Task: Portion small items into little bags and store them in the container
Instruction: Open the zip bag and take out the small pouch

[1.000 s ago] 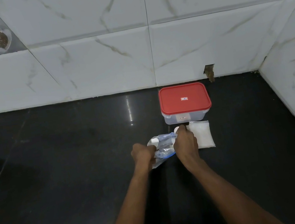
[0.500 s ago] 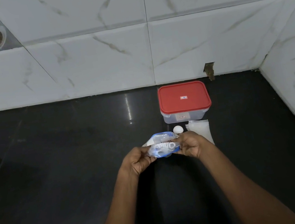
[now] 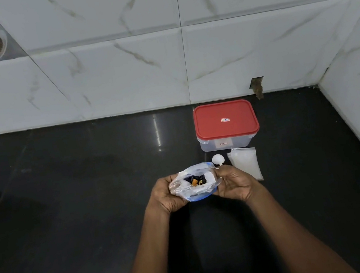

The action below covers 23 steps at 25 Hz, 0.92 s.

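The black counter (image 3: 89,199) runs back to the tiled wall. Toward its right sits the container (image 3: 225,144), red lid shut. In front of it lies a stack of little bags (image 3: 246,163), long side running away from the person, just beside the right hand (image 3: 234,182). That hand and the left hand (image 3: 164,196) each grip a side of an open plastic bag (image 3: 203,189), mouth up. A white scoop (image 3: 218,159) lies just beyond, nearer the right hand. Dark and orange small items (image 3: 196,182) show inside. The container's labels are too small to read.
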Motion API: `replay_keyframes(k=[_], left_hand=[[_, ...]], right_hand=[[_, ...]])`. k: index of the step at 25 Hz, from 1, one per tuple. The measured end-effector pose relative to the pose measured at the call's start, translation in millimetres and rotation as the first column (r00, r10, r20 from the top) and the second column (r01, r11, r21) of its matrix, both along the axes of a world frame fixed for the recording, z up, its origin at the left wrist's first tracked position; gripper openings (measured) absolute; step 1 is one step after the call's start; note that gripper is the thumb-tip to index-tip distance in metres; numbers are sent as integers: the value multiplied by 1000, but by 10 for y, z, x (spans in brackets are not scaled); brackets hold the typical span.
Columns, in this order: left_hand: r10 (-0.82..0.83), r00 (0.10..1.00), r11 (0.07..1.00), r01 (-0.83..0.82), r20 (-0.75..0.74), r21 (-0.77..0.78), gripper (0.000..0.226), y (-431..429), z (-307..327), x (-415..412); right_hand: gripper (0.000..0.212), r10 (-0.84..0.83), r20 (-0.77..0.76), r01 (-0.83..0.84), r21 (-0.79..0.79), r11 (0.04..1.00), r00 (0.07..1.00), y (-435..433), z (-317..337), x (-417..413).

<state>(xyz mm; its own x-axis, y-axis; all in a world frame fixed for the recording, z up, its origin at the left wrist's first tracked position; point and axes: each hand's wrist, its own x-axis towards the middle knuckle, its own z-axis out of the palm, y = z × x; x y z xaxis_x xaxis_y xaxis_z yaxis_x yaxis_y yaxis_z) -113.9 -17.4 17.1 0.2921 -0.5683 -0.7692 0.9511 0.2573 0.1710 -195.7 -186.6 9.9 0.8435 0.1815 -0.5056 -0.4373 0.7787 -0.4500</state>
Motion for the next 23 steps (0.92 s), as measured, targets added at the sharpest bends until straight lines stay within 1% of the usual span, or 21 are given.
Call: replay_keyframes(k=[2, 4, 5, 8, 10, 12, 14, 15, 17, 19, 21, 23], left_hand=[[19, 999, 999, -21, 50, 33, 37, 6, -44, 9], [16, 990, 994, -32, 143, 107, 33, 56, -144, 77], [2, 981, 988, -31, 193, 149, 32, 89, -197, 107], [-36, 960, 979, -21, 277, 201, 30, 157, -321, 123], [-78, 947, 967, -4, 310, 255, 27, 140, -379, 84], [-98, 942, 955, -3, 322, 297, 28, 109, -411, 63], [-105, 949, 945, 3, 296, 326, 31, 90, -436, 65], [-103, 955, 942, 4, 277, 335, 27, 87, -430, 66], [-60, 969, 941, -25, 241, 337, 19, 78, -418, 66], [-1, 977, 952, -64, 214, 300, 19, 53, -392, 75], [21, 981, 956, -77, 195, 283, 22, 34, -387, 84], [-2, 979, 962, -55, 205, 268, 26, 35, -399, 94]], right_hand=[[53, -2, 17, 1, 34, 999, 1000, -6, -89, -9], [51, -23, -26, 24, 45, 999, 999, -36, -129, -26], [48, -33, -52, 35, 22, 999, 998, -55, -153, -27], [24, -30, -137, 9, -152, 988, 990, -53, -167, -17], [20, -29, -179, -19, -257, 966, 983, -30, -189, 9], [18, -25, -244, -53, -307, 950, 969, -26, -178, 30], [14, -26, -321, -69, -281, 957, 947, -41, -161, 46], [14, -36, -348, -58, -256, 965, 937, -52, -154, 54], [18, -67, -362, -20, -231, 973, 930, -73, -169, 71], [25, -77, -365, -2, -211, 977, 928, -66, -169, 91], [29, -69, -375, -14, -215, 977, 924, -26, -187, 110], [31, -90, -384, -4, -237, 971, 919, 6, -186, 127]])
